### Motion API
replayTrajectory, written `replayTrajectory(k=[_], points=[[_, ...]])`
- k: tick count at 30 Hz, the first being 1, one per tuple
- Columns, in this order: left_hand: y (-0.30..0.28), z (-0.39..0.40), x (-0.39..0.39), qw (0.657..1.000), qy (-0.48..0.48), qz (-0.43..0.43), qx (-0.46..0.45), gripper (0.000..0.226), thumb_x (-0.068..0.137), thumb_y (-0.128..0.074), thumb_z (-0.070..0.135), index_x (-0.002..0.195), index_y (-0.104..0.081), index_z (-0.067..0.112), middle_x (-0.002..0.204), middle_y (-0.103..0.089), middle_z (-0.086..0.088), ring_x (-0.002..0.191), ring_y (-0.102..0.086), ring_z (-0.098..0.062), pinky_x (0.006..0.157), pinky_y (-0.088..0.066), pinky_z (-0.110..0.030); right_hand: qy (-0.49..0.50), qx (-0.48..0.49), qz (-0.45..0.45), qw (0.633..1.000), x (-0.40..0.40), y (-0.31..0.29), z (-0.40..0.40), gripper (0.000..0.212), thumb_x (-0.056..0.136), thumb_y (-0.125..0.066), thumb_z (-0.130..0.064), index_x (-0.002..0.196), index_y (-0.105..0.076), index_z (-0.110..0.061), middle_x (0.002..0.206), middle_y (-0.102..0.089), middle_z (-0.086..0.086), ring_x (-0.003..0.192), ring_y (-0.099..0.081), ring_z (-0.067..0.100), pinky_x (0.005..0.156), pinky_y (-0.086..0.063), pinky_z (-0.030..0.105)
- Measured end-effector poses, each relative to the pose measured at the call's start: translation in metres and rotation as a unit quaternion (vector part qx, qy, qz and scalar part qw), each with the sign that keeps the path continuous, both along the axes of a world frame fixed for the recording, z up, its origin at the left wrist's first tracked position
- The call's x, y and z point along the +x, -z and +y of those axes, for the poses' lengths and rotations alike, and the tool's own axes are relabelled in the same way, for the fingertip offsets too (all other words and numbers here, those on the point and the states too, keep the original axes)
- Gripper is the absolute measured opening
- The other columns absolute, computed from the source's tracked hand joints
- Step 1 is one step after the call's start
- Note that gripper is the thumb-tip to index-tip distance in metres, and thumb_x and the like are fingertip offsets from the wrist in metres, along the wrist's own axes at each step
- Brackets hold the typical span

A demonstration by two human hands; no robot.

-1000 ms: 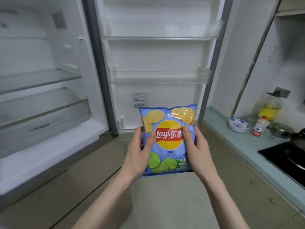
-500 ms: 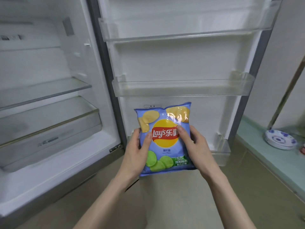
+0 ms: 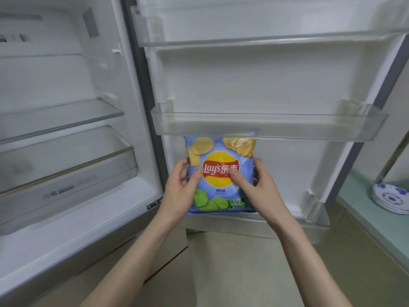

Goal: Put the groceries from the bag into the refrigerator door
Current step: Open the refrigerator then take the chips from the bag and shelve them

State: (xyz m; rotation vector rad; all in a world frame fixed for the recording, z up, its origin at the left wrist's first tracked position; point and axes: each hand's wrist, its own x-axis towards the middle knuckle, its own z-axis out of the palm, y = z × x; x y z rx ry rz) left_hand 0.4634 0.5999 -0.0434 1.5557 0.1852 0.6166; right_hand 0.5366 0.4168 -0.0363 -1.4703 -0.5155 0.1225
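Note:
A light blue bag of Lay's chips (image 3: 219,191) stands upright between both my hands, right in front of the open refrigerator door (image 3: 254,85). My left hand (image 3: 180,191) grips its left edge, thumb on the front. My right hand (image 3: 259,189) grips the right edge, thumb on the logo. The bag's top edge is hidden behind the clear middle door shelf (image 3: 287,127). Its bottom sits level with the rim of the lowest door shelf (image 3: 309,220); whether it rests inside I cannot tell. The grocery bag is out of view.
The clear upper door shelf (image 3: 265,38) holds nothing. To the left lies the fridge interior with a glass shelf (image 3: 62,117) and a drawer (image 3: 66,173). A pale green counter (image 3: 365,218) with stacked blue-patterned plates (image 3: 389,199) stands at the right. Tan floor below.
Both hands have carried the chips bag forward and closer to the door, so its top now slips behind the middle shelf. The view has moved nearer the door.

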Motion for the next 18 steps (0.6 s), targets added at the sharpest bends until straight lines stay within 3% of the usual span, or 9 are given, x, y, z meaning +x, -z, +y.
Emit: replayTrajectory(k=[7, 11, 15, 18], points=[[0.021, 0.01, 0.013, 0.999, 0.02, 0.044, 0.008, 0.028, 0.103, -0.061, 0.017, 0.131, -0.055, 0.016, 0.125, -0.075, -0.002, 0.114, -0.074, -0.018, 0.096, -0.062, -0.038, -0.022, -0.04, 0.01, 0.999, 0.021, 0.027, 0.003, 0.046, 0.092, -0.078, -0.03, 0.133, -0.058, -0.023, 0.122, -0.076, -0.007, 0.112, -0.073, 0.01, 0.09, -0.061, 0.028], [0.032, 0.015, 0.017, 0.996, 0.025, 0.082, 0.028, 0.022, 0.102, -0.065, 0.023, 0.122, -0.056, 0.022, 0.118, -0.075, 0.003, 0.107, -0.075, -0.013, 0.097, -0.061, -0.045, 0.005, -0.094, -0.006, 0.996, 0.026, 0.042, 0.001, 0.042, 0.088, -0.082, -0.032, 0.126, -0.065, -0.029, 0.111, -0.077, -0.015, 0.102, -0.073, 0.004, 0.08, -0.059, 0.021], [0.04, 0.021, 0.019, 0.991, 0.016, 0.116, 0.057, 0.038, 0.089, -0.071, 0.047, 0.117, -0.058, 0.024, 0.117, -0.074, 0.005, 0.11, -0.073, -0.013, 0.1, -0.058, -0.051, 0.01, -0.125, -0.016, 0.992, 0.032, 0.052, 0.004, 0.044, 0.086, -0.085, -0.034, 0.127, -0.067, -0.03, 0.109, -0.078, -0.014, 0.096, -0.074, 0.004, 0.08, -0.06, 0.022], [0.049, 0.024, 0.021, 0.99, 0.002, 0.124, 0.063, 0.024, 0.097, -0.069, 0.037, 0.118, -0.058, 0.031, 0.123, -0.072, 0.007, 0.116, -0.07, -0.01, 0.105, -0.056, -0.048, 0.007, -0.15, -0.032, 0.988, 0.035, 0.059, 0.009, 0.048, 0.085, -0.086, -0.036, 0.128, -0.066, -0.031, 0.112, -0.076, -0.015, 0.097, -0.073, 0.002, 0.081, -0.058, 0.019]])
